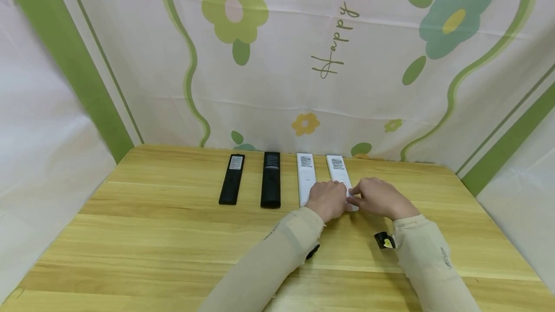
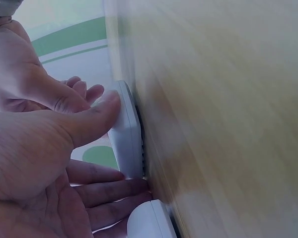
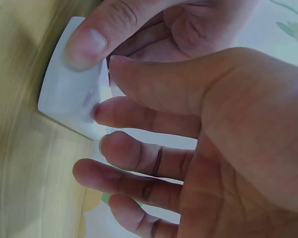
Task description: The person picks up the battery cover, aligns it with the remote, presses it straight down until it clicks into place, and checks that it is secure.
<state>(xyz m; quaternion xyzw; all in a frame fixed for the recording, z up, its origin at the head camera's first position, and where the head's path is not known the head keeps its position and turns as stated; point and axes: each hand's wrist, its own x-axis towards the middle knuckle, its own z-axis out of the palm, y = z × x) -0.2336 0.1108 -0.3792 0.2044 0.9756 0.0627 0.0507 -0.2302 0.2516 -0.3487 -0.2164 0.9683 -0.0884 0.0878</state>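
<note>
A white remote control (image 1: 338,170) lies back side up on the table, its near end between both hands. My left hand (image 1: 328,200) holds that end: the thumb presses on it, and the other fingers reach along its left side, as the left wrist view shows. From the right, my right hand (image 1: 380,198) meets the same end, index fingertip at the edge and the other fingers loosely spread. Just left lies a second white remote control (image 1: 306,175), partly hidden by my left hand; its rounded end (image 2: 150,223) sits under the left fingers in the left wrist view.
Further left, a wide black remote control (image 1: 270,182) and a slimmer black one (image 1: 231,181) lie in the same row on the wooden table (image 1: 165,240). A flowered cloth (image 1: 269,81) hangs behind the table's back edge. A small black piece with a yellow patch (image 1: 384,240) shows beside my right wrist.
</note>
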